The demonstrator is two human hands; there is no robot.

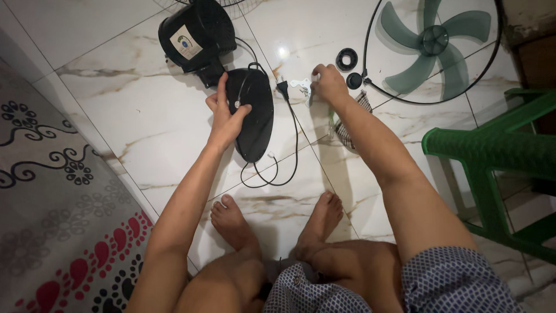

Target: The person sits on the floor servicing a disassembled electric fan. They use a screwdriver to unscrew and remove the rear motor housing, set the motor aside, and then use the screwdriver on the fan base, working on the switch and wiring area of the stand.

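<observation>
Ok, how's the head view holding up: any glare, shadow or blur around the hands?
Head view: a bright glare spot on the glossy tile just above the plug; soft shadows fall under both arms and the legs; the left hand on the black cover and the right hand read sharp; wide-angle lens bends the tile lines near the edges; the fan blade is clear.

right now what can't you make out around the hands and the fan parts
- Head view: right hand covers most of the small white part; its shape is unclear.
- Fan motor housing: front hidden by its own body; grille behind is cut off by the top edge.
- Checked cloth: mostly under the right forearm.
- Left hand covers part of the black oval base.
</observation>
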